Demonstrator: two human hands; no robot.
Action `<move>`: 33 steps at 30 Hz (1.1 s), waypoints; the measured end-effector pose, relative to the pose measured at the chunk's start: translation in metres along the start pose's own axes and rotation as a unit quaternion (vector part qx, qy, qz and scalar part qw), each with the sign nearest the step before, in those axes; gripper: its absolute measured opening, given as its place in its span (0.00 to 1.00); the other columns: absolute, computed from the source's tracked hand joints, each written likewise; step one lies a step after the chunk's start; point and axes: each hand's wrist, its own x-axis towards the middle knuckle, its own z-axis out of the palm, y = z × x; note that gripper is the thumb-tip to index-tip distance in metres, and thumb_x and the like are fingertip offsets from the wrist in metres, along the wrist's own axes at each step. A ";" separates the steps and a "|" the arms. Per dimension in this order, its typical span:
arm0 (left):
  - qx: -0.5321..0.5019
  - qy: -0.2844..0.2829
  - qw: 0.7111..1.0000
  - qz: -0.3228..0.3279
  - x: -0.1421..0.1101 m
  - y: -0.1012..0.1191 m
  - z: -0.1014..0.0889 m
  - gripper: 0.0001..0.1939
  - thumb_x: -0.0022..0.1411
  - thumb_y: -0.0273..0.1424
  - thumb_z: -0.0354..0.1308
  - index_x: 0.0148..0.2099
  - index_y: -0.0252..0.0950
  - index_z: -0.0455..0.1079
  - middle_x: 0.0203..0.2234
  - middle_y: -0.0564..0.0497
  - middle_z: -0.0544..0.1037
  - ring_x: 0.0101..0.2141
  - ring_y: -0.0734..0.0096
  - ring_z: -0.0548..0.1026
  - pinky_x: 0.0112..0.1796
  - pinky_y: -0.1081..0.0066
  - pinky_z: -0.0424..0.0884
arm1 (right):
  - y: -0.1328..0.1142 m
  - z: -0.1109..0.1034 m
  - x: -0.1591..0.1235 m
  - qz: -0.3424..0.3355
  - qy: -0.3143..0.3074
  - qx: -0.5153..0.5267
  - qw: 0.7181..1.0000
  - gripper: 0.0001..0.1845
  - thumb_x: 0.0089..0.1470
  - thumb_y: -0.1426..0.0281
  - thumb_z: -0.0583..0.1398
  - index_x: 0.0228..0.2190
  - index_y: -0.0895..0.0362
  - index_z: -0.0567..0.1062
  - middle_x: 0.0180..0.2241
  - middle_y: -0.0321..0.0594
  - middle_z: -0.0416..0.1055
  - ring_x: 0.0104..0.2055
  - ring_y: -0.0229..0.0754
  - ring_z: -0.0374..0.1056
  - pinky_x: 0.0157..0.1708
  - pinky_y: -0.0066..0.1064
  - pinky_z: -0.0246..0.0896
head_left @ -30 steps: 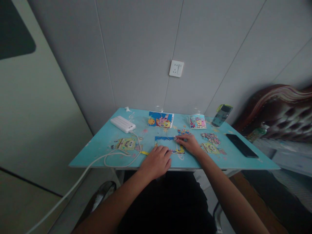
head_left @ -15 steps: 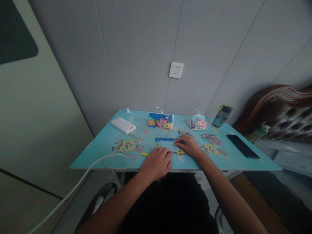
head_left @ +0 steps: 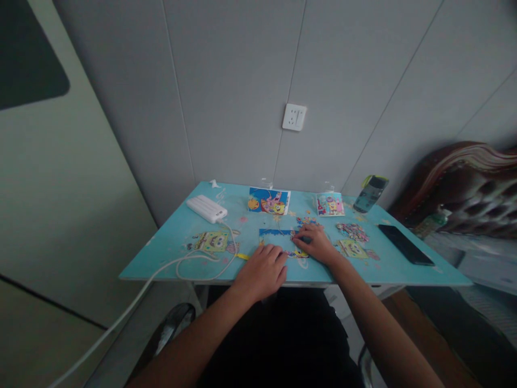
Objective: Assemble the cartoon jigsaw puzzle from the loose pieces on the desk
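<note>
Near the front edge of the table, around its middle, we have a partly built jigsaw puzzle, a border with blue tabletop showing inside. A narrow strip of tabletop lies between the puzzle and that edge, and both our forearms cross the edge there. Our left hand rests palm down with loosely spread fingers, covering the puzzle's front left corner. Our right hand is over the puzzle's right side, thumb and fingertips bent close together; we cannot tell whether they grip a piece.

Toward the left edge, a wider stretch of tabletop carries a looped white cable, which runs from a power bank and drops over the front edge. A yellow strip lies just beside our left hand. Loose pieces sit right behind our right hand, with a second pile farther right. A black phone lies along the right edge. Two picture cards line the back edge, and a water bottle takes the back right corner.
</note>
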 end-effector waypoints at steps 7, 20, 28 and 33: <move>-0.003 0.002 1.000 -0.001 0.000 0.000 0.001 0.17 0.72 0.35 0.50 0.59 0.38 0.67 0.48 0.44 0.73 0.50 0.55 0.69 0.53 0.55 0.67 | -0.002 -0.001 0.002 -0.016 -0.008 0.004 1.000 0.08 0.61 0.61 0.63 0.34 0.48 0.84 0.39 0.41 0.79 0.44 0.50 0.72 0.50 0.45 0.58; -0.002 0.000 1.000 -0.001 0.000 0.000 0.002 0.18 0.72 0.35 0.50 0.60 0.37 0.67 0.49 0.43 0.73 0.50 0.55 0.69 0.54 0.53 0.66 | 0.001 0.003 0.002 -0.016 -0.008 -0.019 1.000 0.09 0.62 0.60 0.63 0.35 0.48 0.83 0.37 0.41 0.80 0.44 0.51 0.72 0.49 0.45 0.58; -0.003 -0.001 1.000 0.000 0.000 0.000 0.002 0.18 0.72 0.35 0.50 0.60 0.38 0.67 0.49 0.43 0.72 0.50 0.55 0.69 0.54 0.53 0.65 | 0.000 0.004 0.002 -0.016 0.001 -0.038 0.999 0.09 0.62 0.61 0.62 0.35 0.47 0.83 0.38 0.40 0.80 0.45 0.52 0.71 0.53 0.48 0.56; -0.002 -0.002 1.000 -0.001 0.000 0.000 0.002 0.18 0.72 0.35 0.50 0.60 0.38 0.67 0.48 0.44 0.72 0.51 0.55 0.69 0.54 0.53 0.66 | -0.001 0.004 0.001 -0.014 0.001 -0.045 0.999 0.08 0.62 0.60 0.63 0.38 0.46 0.83 0.40 0.40 0.80 0.47 0.51 0.71 0.52 0.47 0.56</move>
